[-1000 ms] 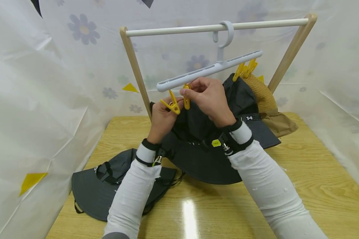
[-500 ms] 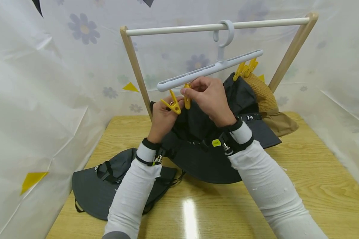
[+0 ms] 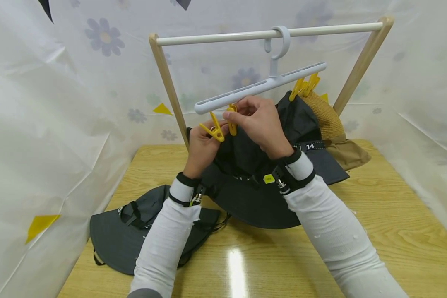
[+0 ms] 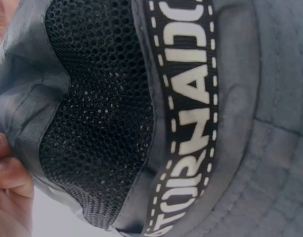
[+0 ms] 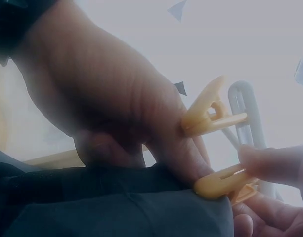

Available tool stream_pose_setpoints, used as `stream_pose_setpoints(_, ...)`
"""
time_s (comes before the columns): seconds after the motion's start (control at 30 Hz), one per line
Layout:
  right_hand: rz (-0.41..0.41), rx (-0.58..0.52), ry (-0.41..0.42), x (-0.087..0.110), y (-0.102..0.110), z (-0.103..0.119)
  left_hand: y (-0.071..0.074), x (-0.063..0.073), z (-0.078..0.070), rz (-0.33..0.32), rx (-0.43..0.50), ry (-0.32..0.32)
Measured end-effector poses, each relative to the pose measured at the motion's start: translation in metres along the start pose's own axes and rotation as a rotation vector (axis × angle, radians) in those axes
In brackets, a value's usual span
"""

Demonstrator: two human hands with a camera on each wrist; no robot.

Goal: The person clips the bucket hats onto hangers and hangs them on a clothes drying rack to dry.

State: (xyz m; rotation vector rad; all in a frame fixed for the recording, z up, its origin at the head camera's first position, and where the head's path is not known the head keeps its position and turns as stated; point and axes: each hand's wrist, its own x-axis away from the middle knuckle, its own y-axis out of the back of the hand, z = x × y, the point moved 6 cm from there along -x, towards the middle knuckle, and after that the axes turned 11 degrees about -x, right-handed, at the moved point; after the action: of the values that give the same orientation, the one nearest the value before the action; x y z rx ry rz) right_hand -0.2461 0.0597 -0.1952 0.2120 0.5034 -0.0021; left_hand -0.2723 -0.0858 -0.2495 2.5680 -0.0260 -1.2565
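Note:
My right hand [image 3: 262, 124] pinches a yellow clothespin [image 3: 232, 124] hanging below the left half of the white hanger [image 3: 238, 95]. In the right wrist view this clothespin [image 5: 218, 183] lies right at the top edge of a black brimmed hat [image 5: 136, 215]. My left hand [image 3: 202, 149] pinches the crown of that hat [image 3: 253, 203], its fingertips partly hidden behind the clips. Another yellow clothespin [image 3: 215, 131] hangs unclipped in front of the left hand. The left wrist view shows the hat's mesh panel [image 4: 102, 103] and white-lettered band [image 4: 188, 94].
The hanger hooks over a white rail [image 3: 216, 38] with wooden legs. Yellow clips [image 3: 301, 87] at its right end hold a dark cap [image 3: 301, 120] and a tan straw hat [image 3: 325, 118]. A second black hat [image 3: 115, 236] lies on the wooden table [image 3: 283, 265], front left.

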Motion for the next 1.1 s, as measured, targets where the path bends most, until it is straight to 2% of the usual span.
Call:
stream_pose_setpoints(0.43, 0.012, 0.004, -0.018, 0.0034, -0.002, 0.0006, -0.0004, -0.0014, 0.0012, 0.014, 0.001, 0.046)
stream_pose_setpoints(0.67, -0.003, 0.016, -0.036, 0.004, -0.0027, -0.0016, -0.0025, -0.0022, 0.0034, 0.063, 0.004, 0.065)
stream_pose_setpoints(0.77, -0.01, 0.017, -0.029, 0.0047, -0.0033, -0.0015, -0.0029, -0.0024, 0.003, 0.084, -0.001, 0.061)
stream_pose_setpoints(1.1, -0.019, 0.044, 0.006, 0.0077, -0.0055, 0.0005, -0.0035, -0.0029, 0.0058, 0.116, -0.027, 0.109)
